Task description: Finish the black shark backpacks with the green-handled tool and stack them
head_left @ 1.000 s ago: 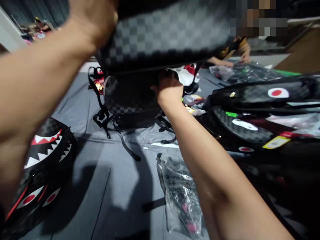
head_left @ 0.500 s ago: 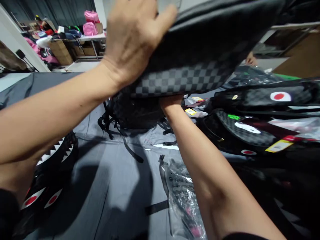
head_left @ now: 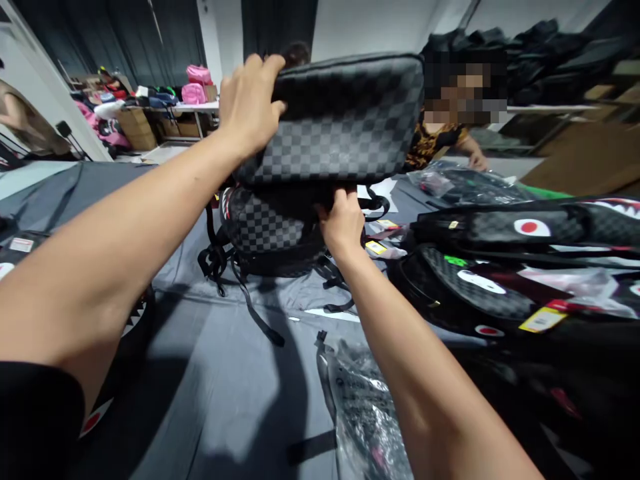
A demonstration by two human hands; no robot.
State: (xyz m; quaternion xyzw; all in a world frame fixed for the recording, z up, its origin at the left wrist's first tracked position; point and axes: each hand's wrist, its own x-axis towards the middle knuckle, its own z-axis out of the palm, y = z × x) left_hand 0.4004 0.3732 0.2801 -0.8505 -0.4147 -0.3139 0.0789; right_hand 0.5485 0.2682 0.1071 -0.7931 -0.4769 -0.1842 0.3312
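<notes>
A black-and-grey checkered backpack (head_left: 345,137) is held up in front of me, its flat checkered side toward the camera. My left hand (head_left: 255,103) grips its upper left corner, thumb on the near side. Below its lower edge is my right hand (head_left: 343,223), fingers curled up against the underside; the fingertips are partly hidden. Directly under and behind my right hand, another checkered backpack (head_left: 270,223) sits on the grey cloth-covered table (head_left: 240,400), with black straps (head_left: 255,307) trailing toward me.
Backpacks with eye patches (head_left: 500,233) and yellow tags are piled at right. A clear plastic bag (head_left: 365,400) lies in front. Another backpack (head_left: 133,333) is partly behind my left arm. Across the table is a person (head_left: 440,140), one hand near plastic wrapping (head_left: 465,183).
The held backpack has come down and farther from me, showing more of its checkered side. Both hands have moved with it, and my right hand shows more. My view has tilted up.
</notes>
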